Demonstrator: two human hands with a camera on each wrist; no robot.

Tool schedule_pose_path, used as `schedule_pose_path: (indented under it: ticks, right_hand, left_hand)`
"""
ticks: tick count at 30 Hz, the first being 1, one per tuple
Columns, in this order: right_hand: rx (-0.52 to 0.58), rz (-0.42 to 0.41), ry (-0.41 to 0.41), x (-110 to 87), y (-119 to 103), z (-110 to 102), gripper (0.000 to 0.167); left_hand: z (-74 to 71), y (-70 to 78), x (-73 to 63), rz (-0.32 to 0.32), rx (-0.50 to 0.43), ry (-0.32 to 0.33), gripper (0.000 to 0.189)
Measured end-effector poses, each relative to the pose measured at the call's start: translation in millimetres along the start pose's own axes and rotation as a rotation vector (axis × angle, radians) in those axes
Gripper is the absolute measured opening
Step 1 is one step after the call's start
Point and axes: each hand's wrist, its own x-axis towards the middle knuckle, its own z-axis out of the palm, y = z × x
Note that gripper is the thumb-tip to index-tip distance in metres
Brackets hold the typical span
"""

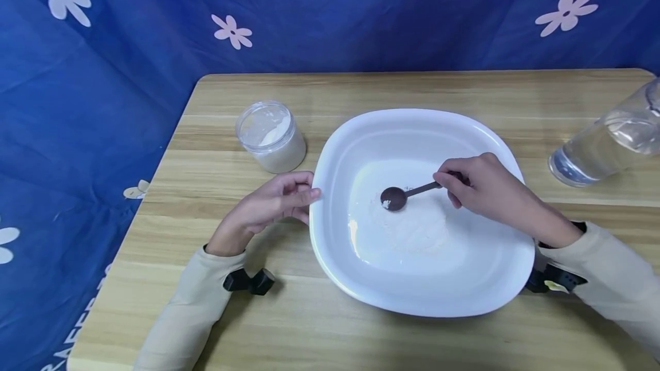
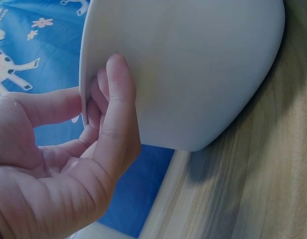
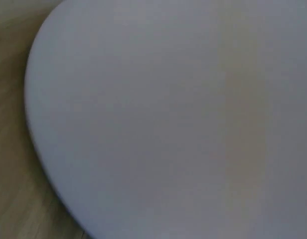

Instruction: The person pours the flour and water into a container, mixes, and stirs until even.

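Observation:
A white basin (image 1: 412, 117) stands on the table, with a patch of white powder (image 1: 420, 229) on its floor. On the basin's left side my left hand (image 1: 278, 200) pinches the rim, thumb over the edge and fingers against the outer wall (image 2: 193, 74), as the left wrist view shows. My right hand (image 1: 476, 185) reaches over the right rim and grips the handle of a dark brown measuring spoon (image 1: 393, 200). The spoon's bowl is above the powder and carries a little white residue. Only the basin's outer side (image 3: 143, 119) fills the right wrist view; the right hand is hidden there.
Behind my left hand stands an open clear jar (image 1: 281, 150) of white powder. A clear glass vessel of water (image 1: 600, 145) is at the right, partly cut off by the frame. The wooden table (image 1: 289, 331) ends at a blue flowered cloth (image 1: 361, 16) behind and on the left.

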Motion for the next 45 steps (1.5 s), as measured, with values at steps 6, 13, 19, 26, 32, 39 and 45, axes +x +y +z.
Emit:
schedule_pose_path:
  ticks: [6,13,19,26,32,39,45]
  right_hand:
    - [-0.032,0.034,-0.015,-4.5,1.5,-6.3,0.020]
    - [-0.056,0.025,0.017,-12.0,4.7,-13.1,0.018]
    - [-0.094,0.034,0.028,-15.7,6.9,-15.1,0.016]
    - [-0.150,0.053,0.080,-18.9,10.1,-18.9,0.016]
    - [-0.171,0.015,0.115,-23.1,10.7,-20.4,0.016]
    - [-0.157,-0.015,0.109,-26.5,12.2,-19.2,0.016]
    - [-0.102,-0.132,0.068,-22.6,10.2,-18.4,0.020]
  left_hand:
    - [0.6,-0.6,-0.5,-0.002,-0.006,0.004,0.005]
    - [1.3,-0.2,0.1,-0.007,-0.001,0.003,0.006]
    - [0.8,-1.1,0.8,0.002,-0.006,-0.008,0.006]
    - [1.9,0.1,1.1,-0.018,-0.015,0.009,0.007]
    - [2.0,0.1,1.3,-0.021,-0.011,0.014,0.006]
    - [1.4,-0.9,1.5,-0.008,-0.013,0.007,0.006]
    - [0.4,-1.3,1.2,-0.002,-0.015,0.004,0.005]
